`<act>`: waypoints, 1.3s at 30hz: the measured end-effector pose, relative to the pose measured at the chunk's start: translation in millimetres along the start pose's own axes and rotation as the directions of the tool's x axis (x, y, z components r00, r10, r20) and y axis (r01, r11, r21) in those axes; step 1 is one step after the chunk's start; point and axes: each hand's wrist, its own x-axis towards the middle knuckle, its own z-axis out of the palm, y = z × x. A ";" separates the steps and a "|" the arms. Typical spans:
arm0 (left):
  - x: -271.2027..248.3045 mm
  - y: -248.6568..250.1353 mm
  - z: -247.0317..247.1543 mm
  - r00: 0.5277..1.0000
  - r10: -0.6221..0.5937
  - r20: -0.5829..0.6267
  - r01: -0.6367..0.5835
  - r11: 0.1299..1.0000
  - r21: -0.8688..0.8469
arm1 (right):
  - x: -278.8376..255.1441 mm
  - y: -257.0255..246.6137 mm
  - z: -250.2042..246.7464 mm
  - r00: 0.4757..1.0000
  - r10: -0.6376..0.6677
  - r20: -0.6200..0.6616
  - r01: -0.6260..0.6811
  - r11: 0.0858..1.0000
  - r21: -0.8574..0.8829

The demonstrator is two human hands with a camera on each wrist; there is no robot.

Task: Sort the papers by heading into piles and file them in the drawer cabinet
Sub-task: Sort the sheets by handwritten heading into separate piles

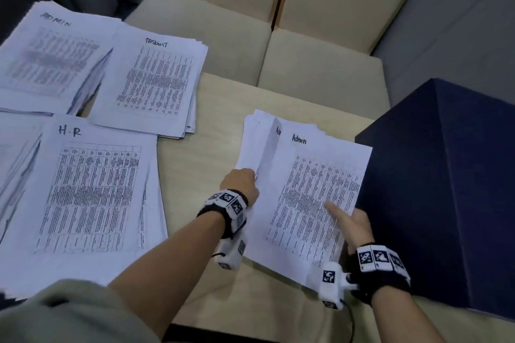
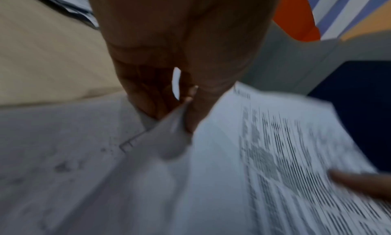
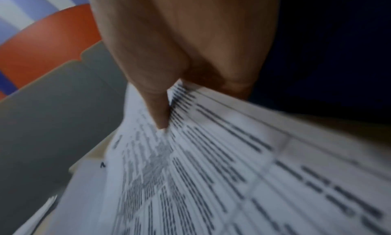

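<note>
Four paper groups: three sorted piles at left of table (image 1: 217, 108), one loose stack between the hands.
Held stack (image 1: 312, 192): white sheets, dense printed table, top sheet headed "Admin" by hand; another sheet behind shows "Ad" at its folded edge; sits on table just beside dark blue cabinet (image 1: 446, 189).
Left hand (image 1: 241, 184): thumb and fingers pinching a lifted, curled sheet edge at the stack's left side; the pinch shows in the left wrist view (image 2: 182, 118), blurred.
Right hand (image 1: 354, 224): grips the stack's right edge, thumb lying straight on the printed face, fingers under the paper out of sight.
ADMIN pile (image 1: 53, 56): far left, sheets fanned, blurry.
TASKLIST pile (image 1: 156, 81): just right of ADMIN pile, overlapping it.
H-R pile (image 1: 92, 192): near left, gridded table print.
Behind table: beige cushioned seats (image 1: 320, 69).
</note>
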 end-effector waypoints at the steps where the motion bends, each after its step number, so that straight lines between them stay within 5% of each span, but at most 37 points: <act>1: -1.3 -1.5 -0.3 1.000 0.027 0.003 -0.027 0.998 -0.058 | 4.0 0.9 -0.4 1.000 -0.013 -0.021 0.012 0.999 -0.043; 4: -2.1 -7.9 -0.9 1.000 0.008 -0.003 -0.008 0.958 -0.287 | 8.5 0.5 1.7 0.997 -0.055 -0.052 0.053 0.998 -0.043; 9: -6.6 -21.8 -5.5 0.993 -0.077 -0.090 0.023 0.869 -0.494 | 3.9 -11.1 6.6 1.000 -0.009 -0.021 0.014 0.974 0.226; 12: -9.7 -30.4 -5.9 0.988 -0.100 -0.120 0.008 0.801 -0.598 | 4.6 -18.8 6.5 0.994 -0.043 0.101 0.004 0.933 0.359; 15: -14.7 -31.4 -10.2 0.995 -0.041 -0.095 -0.032 0.751 -0.660 | 7.6 -20.4 14.0 0.960 -0.107 0.258 -0.016 0.902 0.431; 20: -16.8 -30.3 -26.6 0.996 0.063 0.060 -0.007 0.744 -0.669 | -0.6 -23.6 18.5 0.968 -0.060 0.244 -0.047 0.910 0.411; 23: -14.8 -33.0 -30.7 0.987 0.103 0.126 0.025 0.670 -0.742 | -6.7 -33.5 16.6 0.988 -0.006 0.155 -0.054 0.924 0.379; 26: -12.4 -29.8 -31.1 0.974 0.189 0.121 -0.014 0.588 -0.809 | -11.3 -44.4 19.3 0.989 -0.086 0.117 0.036 0.926 0.377; 30: -22.5 -2.0 -45.6 0.965 0.229 -0.126 -0.236 0.553 -0.799 | -26.7 -77.6 27.4 0.962 -0.250 0.113 0.190 0.903 0.385; 34: -31.9 25.8 -73.8 0.868 0.261 -0.422 -0.496 0.490 -0.717 | -47.6 -115.4 38.7 0.899 -0.435 -0.053 0.433 0.863 0.261; 36: -32.1 30.9 -76.9 0.829 0.317 -0.461 -0.557 0.547 -0.626 | -51.9 -121.5 45.5 0.868 -0.490 -0.081 0.494 0.835 0.242; 39: -25.5 18.8 -57.5 0.867 0.240 -0.436 -0.463 0.710 -0.531 | -43.7 -108.5 58.1 0.879 -0.476 -0.009 0.470 0.866 0.172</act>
